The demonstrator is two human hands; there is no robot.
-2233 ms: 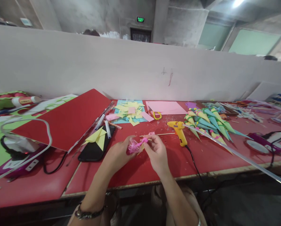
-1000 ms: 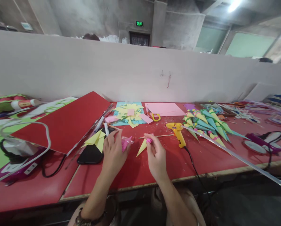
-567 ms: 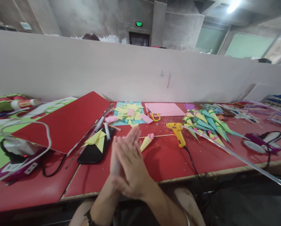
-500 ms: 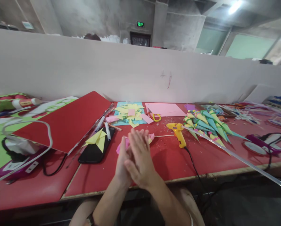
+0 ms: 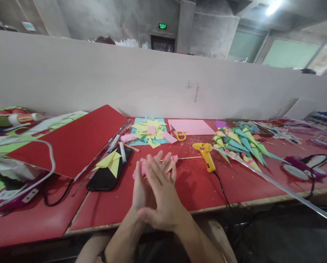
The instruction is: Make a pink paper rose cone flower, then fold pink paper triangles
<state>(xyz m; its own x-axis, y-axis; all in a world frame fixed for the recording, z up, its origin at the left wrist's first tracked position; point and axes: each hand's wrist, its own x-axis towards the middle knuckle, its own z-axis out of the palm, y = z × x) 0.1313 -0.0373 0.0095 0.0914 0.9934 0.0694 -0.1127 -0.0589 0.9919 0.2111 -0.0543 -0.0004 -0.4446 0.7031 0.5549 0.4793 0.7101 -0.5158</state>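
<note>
My left hand (image 5: 141, 191) and my right hand (image 5: 166, 193) meet palm to palm over the front of the red table. Fingers on both are stretched out, the right hand lying across the left. Whether anything small sits between the palms is hidden. Just beyond them lies crumpled pink paper (image 5: 138, 171), partly covered by my left fingers. A second pink piece (image 5: 174, 159) with some yellow shows past my right fingertips, with a thin stick (image 5: 189, 157) pointing right from it. A yellow glue gun (image 5: 208, 157) rests to the right, a long clear glue stick (image 5: 262, 173) in its back end.
At left lie a black phone (image 5: 105, 179) with folded yellow paper (image 5: 110, 162) on it, a red board (image 5: 75, 142) and a purple power strip (image 5: 22, 191). Behind are yellow paper scraps (image 5: 149, 128), scissors (image 5: 182, 136) and pink sheets (image 5: 193, 126). Paper cones (image 5: 244, 140) pile up at right.
My hands have shifted slightly towards me, and the fingers have spread and crossed at more of an angle. The view has tilted a little; the things on the table stay put.
</note>
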